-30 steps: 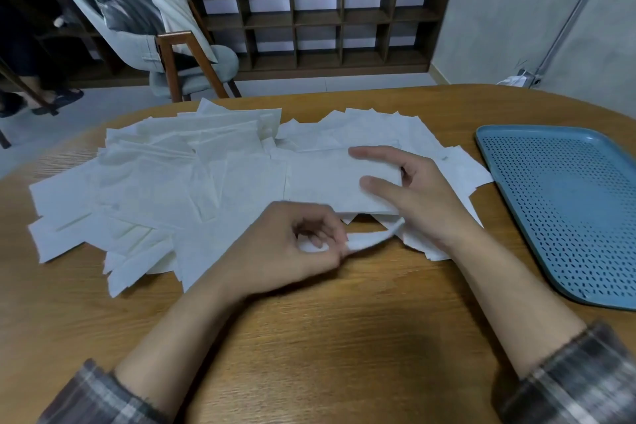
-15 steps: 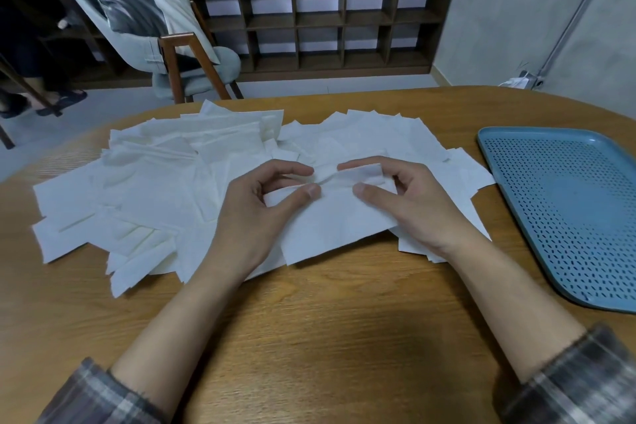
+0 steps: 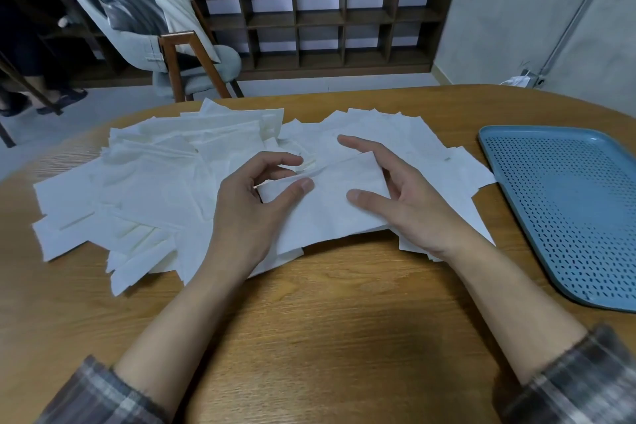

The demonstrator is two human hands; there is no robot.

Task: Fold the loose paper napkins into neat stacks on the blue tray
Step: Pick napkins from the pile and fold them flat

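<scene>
A wide heap of loose white paper napkins (image 3: 148, 189) covers the middle and left of the round wooden table (image 3: 327, 320). On its near edge lies one folded napkin (image 3: 330, 210) between my hands. My left hand (image 3: 247, 210) pinches the napkin's left end between thumb and fingers. My right hand (image 3: 402, 203) rests on its right end, thumb pressing on top and fingers spread along the far edge. The blue perforated tray (image 3: 564, 203) lies at the right with nothing on it.
Bare wood runs along the table's near side in front of my forearms. Behind the table stand a grey chair (image 3: 165, 45) with a cushion and a dark wooden cubby shelf (image 3: 320, 17). A wall socket (image 3: 526, 77) sits at the far right.
The near edge that my left hand held a second ago has been brought up over the napkin. My hands have drawn slightly apart along the fold, the right fingers opening.
</scene>
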